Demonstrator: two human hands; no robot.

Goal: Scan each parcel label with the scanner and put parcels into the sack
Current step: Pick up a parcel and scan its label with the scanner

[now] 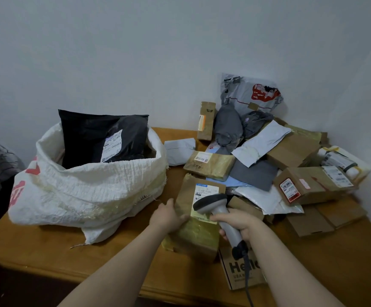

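Scanning long brown taped cardboard parcel (193,231).
Your left grip (169,214) clasps its edge; right grip (238,222) wraps grey handheld scanner (215,204), head crowding the white label (204,191): misread likely.

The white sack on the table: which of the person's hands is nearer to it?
Left. The left hand grips the brown parcel just beside the sack; the right hand holds the scanner farther right.
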